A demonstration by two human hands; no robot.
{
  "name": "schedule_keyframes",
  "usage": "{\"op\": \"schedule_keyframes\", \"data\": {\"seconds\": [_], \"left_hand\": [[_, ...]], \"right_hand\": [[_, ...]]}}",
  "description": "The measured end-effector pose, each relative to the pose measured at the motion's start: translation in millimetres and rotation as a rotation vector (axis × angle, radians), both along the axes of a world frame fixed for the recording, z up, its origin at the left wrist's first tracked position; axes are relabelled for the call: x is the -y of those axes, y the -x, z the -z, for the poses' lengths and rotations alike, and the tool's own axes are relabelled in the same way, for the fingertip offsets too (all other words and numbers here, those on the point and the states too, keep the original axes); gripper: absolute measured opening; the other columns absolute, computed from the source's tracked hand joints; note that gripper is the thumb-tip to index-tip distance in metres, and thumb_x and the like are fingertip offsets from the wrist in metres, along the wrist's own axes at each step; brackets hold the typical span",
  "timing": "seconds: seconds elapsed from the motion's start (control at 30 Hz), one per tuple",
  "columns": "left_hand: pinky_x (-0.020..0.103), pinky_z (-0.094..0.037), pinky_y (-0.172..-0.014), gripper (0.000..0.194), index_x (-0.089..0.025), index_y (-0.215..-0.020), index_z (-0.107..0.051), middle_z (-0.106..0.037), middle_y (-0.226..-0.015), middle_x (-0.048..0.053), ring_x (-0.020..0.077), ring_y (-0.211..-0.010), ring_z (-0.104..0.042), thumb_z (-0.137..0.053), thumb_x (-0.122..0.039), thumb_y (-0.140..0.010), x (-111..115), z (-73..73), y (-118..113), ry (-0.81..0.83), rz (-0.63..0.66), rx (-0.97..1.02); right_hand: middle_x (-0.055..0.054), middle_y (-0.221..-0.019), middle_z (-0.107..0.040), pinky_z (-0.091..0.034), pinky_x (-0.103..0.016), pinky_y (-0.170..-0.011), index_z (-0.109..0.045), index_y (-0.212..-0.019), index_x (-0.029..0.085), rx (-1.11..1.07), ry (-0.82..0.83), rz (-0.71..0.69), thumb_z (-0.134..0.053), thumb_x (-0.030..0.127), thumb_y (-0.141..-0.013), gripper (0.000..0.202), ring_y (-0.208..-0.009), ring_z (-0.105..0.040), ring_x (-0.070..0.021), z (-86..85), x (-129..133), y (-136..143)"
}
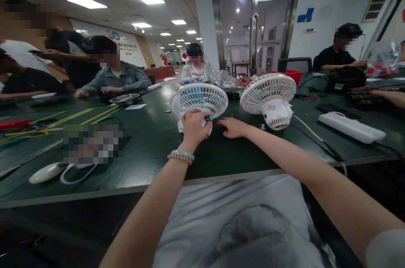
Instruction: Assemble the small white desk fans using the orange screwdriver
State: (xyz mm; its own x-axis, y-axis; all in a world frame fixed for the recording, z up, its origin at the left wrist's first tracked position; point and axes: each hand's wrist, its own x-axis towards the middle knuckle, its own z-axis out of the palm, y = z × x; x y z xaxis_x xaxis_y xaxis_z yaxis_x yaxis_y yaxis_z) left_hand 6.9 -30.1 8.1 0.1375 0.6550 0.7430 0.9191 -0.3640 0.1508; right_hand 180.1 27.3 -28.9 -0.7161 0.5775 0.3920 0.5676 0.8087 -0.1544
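My left hand [196,128] is closed over the back of a white fan [218,97], which stands face away on the green table. By its thumb a small teal piece with a dark end [209,118] sticks out; whether the hand grips it or it sits on the fan cannot be made out. Just to the right, my right hand [233,127] rests low at the tabletop with its fingers curled in. Something small and dark shows under those fingertips, too hidden to name. A second white fan [278,112] lies tilted beyond my right hand, its cord trailing right.
A white power strip [351,128] lies on the right, a small teal piece [262,126] near the second fan. Leftward are a white bulb-shaped object [46,173] and coloured wires [28,131]. Behind stands a red bin [292,76]. Several people sit around the table [142,150].
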Motion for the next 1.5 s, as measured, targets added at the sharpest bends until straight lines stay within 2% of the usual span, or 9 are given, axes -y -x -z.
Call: {"op": "schedule_keyframes", "data": {"seconds": [0.2,0.37,0.53,0.7,0.8,0.93,1.07,1.27,1.5], "left_hand": [[0.045,-0.025,-0.094,0.025,-0.026,-0.091,-0.065,-0.066,-0.090,0.003,0.0263,-0.105,-0.046,-0.055,-0.028,-0.069,-1,0.6,0,-0.016,-0.005,0.003],[0.045,-0.025,-0.094,0.025,-0.027,-0.091,-0.065,-0.066,-0.090,0.003,0.0260,-0.105,-0.046,-0.056,-0.028,-0.068,0,0.7,1,-0.021,0.006,0.001],[0.046,-0.025,-0.094,0.026,-0.026,-0.091,-0.066,-0.066,-0.092,0.003,0.0269,-0.106,-0.046,-0.056,-0.027,-0.068,1,-0.8,-1,0.008,-0.003,0.008],[0.046,-0.025,-0.094,0.024,-0.027,-0.090,-0.066,-0.066,-0.091,0.003,0.0264,-0.105,-0.047,-0.056,-0.027,-0.068,1,-0.5,-1,-0.014,0.000,0.004],[0.045,-0.025,-0.093,0.024,-0.026,-0.090,-0.066,-0.066,-0.090,0.003,0.0262,-0.104,-0.047,-0.055,-0.027,-0.068,0,0.3,0,-0.028,0.005,0.002],[0.045,-0.026,-0.093,0.024,-0.026,-0.091,-0.065,-0.065,-0.089,0.003,0.0258,-0.103,-0.048,-0.056,-0.027,-0.068,-1,1.2,2,-0.045,0.017,0.004],[0.044,-0.027,-0.091,0.025,-0.027,-0.091,-0.066,-0.065,-0.091,0.003,0.0253,-0.102,-0.049,-0.056,-0.029,-0.068,-2,1.7,3,-0.050,0.009,-0.005],[0.045,-0.027,-0.091,0.025,-0.025,-0.091,-0.065,-0.066,-0.089,0.004,0.0264,-0.103,-0.048,-0.056,-0.028,-0.068,-4,3.0,3,-0.061,0.009,-0.015],[0.043,-0.028,-0.089,0.025,-0.026,-0.092,-0.064,-0.066,-0.090,0.002,0.0248,-0.101,-0.049,-0.056,-0.028,-0.068,-2,1.7,3,-0.059,0.000,-0.041]], "right_hand": [[-0.013,-0.107,-0.058,-0.044,-0.030,-0.081,-0.055,-0.114,0.012,0.001,0.002,-0.026,-0.053,0.006,-0.066,0.048,-0.093,-0.057,-0.0203,2.7,-4,-1],[-0.009,-0.100,-0.061,-0.043,-0.028,-0.082,-0.064,-0.101,0.016,0.027,-0.033,-0.104,-0.048,0.003,-0.070,0.037,-0.094,-0.057,-0.0176,5.1,-7,1],[-0.008,-0.089,-0.063,-0.043,-0.027,-0.076,-0.068,-0.089,0.016,0.042,-0.068,-0.062,-0.051,0.009,-0.075,0.023,-0.085,-0.058,-0.0172,2.9,-7,3],[-0.007,-0.086,-0.062,-0.042,-0.026,-0.071,-0.067,-0.084,0.017,0.060,-0.075,0.000,-0.051,0.011,-0.076,0.019,-0.080,-0.058,-0.0161,0.3,-2,2],[-0.007,-0.088,-0.060,-0.042,-0.026,-0.072,-0.065,-0.088,0.017,-0.017,-0.121,0.037,-0.048,0.011,-0.077,0.021,-0.082,-0.056,-0.0163,-2.0,2,3],[-0.007,-0.093,-0.057,-0.041,-0.027,-0.078,-0.060,-0.098,0.016,-0.276,-0.214,0.051,-0.043,0.009,-0.080,0.026,-0.089,-0.053,-0.0166,-7.7,8,8],[-0.009,-0.091,-0.056,-0.041,-0.030,-0.081,-0.057,-0.096,0.014,-0.457,-0.297,0.044,-0.039,0.011,-0.083,0.023,-0.089,-0.051,-0.0179,-13.3,15,17],[-0.009,-0.093,-0.054,-0.040,-0.031,-0.083,-0.056,-0.099,0.015,-0.496,-0.329,-0.026,-0.038,0.014,-0.084,0.023,-0.092,-0.049,-0.0185,-13.8,19,25],[-0.009,-0.090,-0.054,-0.041,-0.031,-0.082,-0.057,-0.097,0.015,-0.490,-0.338,-0.007,-0.037,0.013,-0.084,0.023,-0.089,-0.049,-0.0181,-13.8,17,25]]}}
